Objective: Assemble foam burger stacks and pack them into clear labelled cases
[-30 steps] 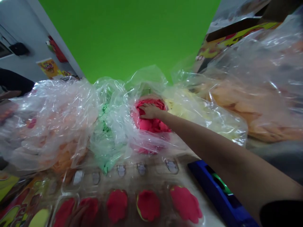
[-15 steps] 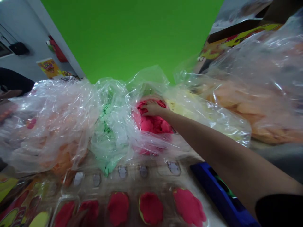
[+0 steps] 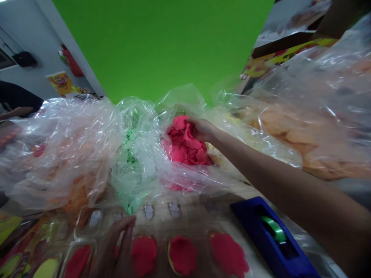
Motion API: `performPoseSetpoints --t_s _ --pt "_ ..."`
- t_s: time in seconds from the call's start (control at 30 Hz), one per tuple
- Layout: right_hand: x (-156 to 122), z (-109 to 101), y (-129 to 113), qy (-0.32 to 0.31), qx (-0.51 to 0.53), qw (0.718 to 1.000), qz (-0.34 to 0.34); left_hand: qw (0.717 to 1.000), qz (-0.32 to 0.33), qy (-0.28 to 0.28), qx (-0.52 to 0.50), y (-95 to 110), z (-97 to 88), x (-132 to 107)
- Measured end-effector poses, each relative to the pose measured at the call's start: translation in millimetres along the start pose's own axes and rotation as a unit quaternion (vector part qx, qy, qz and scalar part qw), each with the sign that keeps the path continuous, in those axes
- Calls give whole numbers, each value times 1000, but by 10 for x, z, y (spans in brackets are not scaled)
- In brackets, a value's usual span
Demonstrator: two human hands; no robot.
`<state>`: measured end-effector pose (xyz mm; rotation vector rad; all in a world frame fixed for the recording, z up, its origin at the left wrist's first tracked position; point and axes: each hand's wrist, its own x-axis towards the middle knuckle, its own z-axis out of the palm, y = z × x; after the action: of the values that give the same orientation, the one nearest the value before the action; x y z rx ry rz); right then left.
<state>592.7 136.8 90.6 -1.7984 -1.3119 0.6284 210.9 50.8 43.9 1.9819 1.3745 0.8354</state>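
My right hand reaches into a clear plastic bag filled with soft pinkish-red flower-shaped pieces. Its fingers pinch a red flower-shaped piece at the top of the pile. Near the bottom edge, my left hand hovers over the clear trays with its fingers stretched and apart, slightly blurred. Red flower-shaped pieces lie in tray compartments around it, one just to its right and one to its left. The left hand partly covers another red piece.
Bags of green pieces and orange pieces stand left, yellow and peach ones right. A blue tape dispenser with green tape lies beneath my right forearm. Behind rises a green panel. A person's arm shows far left.
My right hand has drawn slightly right and now pinches a red flower-shaped piece, where before it lay on the pile. My left hand has risen further into view at the bottom.
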Motion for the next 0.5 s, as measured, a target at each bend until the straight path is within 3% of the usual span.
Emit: performPoseSetpoints --t_s 0.1,0.17,0.23,0.3,0.5 --pt "-535 30 -282 -53 117 991 22 990 -60 -42 -117 349 195 113" --pt "-938 101 -467 -105 191 975 40 958 -91 -75 -261 595 282 162" --pt "-1302 189 -631 -193 377 897 125 919 -92 -98 -370 786 308 176" --pt "-1582 280 -767 -225 451 849 157 891 -107 -107 -429 899 273 145" --pt "-1959 616 -1002 -256 443 850 124 831 -194 -56 -518 883 37 -133"
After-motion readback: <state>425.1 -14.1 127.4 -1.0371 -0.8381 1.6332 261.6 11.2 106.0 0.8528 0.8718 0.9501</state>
